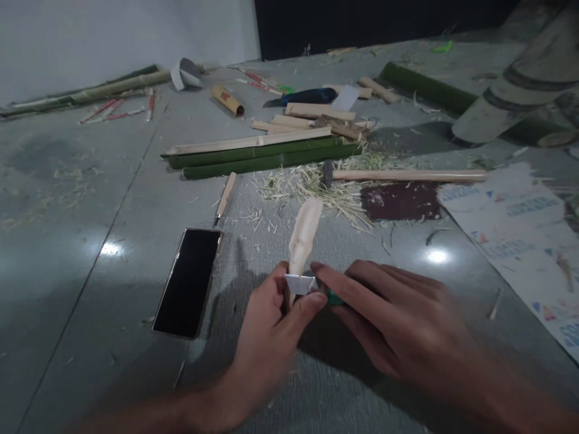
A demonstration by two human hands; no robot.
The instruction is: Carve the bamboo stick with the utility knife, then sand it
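Note:
My left hand (272, 325) is closed around the lower end of a pale carved bamboo piece (305, 229). Its wide, spoon-like end points up and away from me. In my right hand (398, 313) is a green-handled knife (333, 298), mostly covered by the fingers. The knife's flat, shiny blade (298, 284) lies across the narrow neck of the bamboo, and my left thumb presses near the blade's right end. How the fingers below grip the bamboo is hidden.
A phone (187, 283) and a wooden-handled carving tool (226, 196) lie to the left. Ahead are split green bamboo (271, 161), shavings (307, 181), and a hammer (407, 175). Printed sheeting (506, 223) spreads at right, below a thick bamboo pole (511, 96).

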